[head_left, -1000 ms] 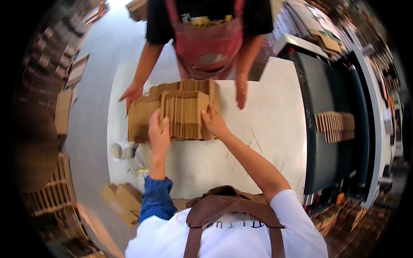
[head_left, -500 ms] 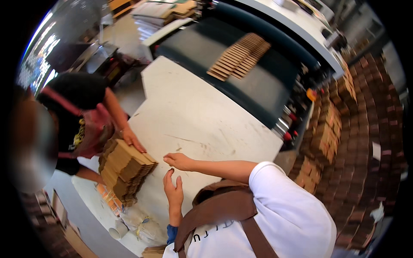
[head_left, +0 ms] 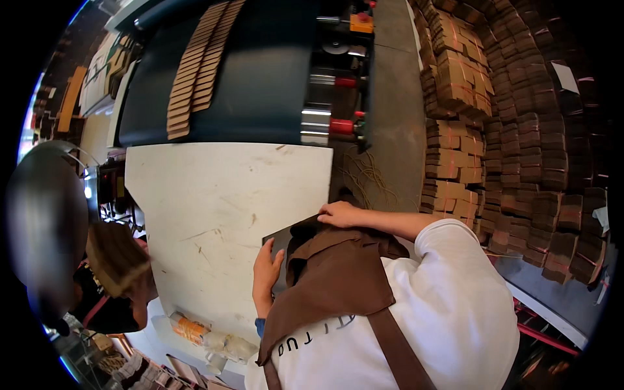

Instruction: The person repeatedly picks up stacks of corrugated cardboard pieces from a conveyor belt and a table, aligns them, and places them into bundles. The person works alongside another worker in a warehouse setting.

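My left hand (head_left: pixel 265 268) is raised at the near edge of the white table (head_left: pixel 188 195); its thumb stands apart from the fingers and it holds nothing. Just in front of my brown apron, my right hand (head_left: pixel 339 214) hovers by the table's near right corner. Its fingers are loosely bent, with nothing seen in them. Farther off, two overlapping rows of brown cardboard pieces (head_left: pixel 198 68) lie on the dark green conveyor belt (head_left: pixel 266 84). At the left, a co-worker holds a bundle of brown cardboard (head_left: pixel 116 259), blurred and partly hidden.
Tied cardboard stacks (head_left: pixel 461 84) rise along the right side, beyond a strip of floor with loose string (head_left: pixel 367 175). Rollers with red ends (head_left: pixel 338 123) line the belt's right side. A roll of orange tape (head_left: pixel 188 329) and a white cup (head_left: pixel 215 363) sit near left.
My view has swung to the right. The co-worker has lifted the cardboard bundle off the table and moved it left. My hands, close together before, are now farther apart and nearer my body.
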The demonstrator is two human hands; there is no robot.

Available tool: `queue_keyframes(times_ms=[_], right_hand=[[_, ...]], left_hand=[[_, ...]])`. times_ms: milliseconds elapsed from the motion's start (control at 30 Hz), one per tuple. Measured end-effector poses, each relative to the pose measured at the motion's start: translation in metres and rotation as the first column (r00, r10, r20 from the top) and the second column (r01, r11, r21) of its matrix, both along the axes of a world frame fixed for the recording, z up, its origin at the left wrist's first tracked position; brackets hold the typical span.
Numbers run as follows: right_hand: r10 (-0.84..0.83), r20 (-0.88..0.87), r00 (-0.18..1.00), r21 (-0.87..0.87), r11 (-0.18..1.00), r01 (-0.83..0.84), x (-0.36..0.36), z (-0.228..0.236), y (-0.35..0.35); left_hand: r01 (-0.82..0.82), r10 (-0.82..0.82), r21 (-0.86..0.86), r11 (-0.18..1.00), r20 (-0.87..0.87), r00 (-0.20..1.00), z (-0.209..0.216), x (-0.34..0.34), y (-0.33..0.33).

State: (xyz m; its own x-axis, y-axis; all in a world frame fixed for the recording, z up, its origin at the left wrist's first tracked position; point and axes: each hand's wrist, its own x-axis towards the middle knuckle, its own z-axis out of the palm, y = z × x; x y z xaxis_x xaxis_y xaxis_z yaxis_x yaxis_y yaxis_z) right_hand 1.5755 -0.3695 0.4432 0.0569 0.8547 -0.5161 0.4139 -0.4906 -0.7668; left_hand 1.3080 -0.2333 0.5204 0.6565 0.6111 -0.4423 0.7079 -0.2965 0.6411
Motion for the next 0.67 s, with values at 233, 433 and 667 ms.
queue_keyframes(times_ms=[233,433,667], right_hand=[[-0.154,0.024,0.988,0.013,0.988,0.154,0.085,-0.011,-0.055],[-0.444,-0.063,0.894,0.295,0.847,0.441,0.179,0.046,-0.022],[-0.537,-0.153,0.83,0.626,0.597,0.502,0.369,0.151,0.061]], left_hand=[[0.221,-0.222,0.028,0.975,0.116,0.968,0.02,0.135,-0.015],[0.322,-0.352,0.156,0.934,0.235,0.906,0.01,0.192,-0.006],[0.197,-0.171,-0.09,0.976,0.243,0.955,0.004,0.226,-0.006]])
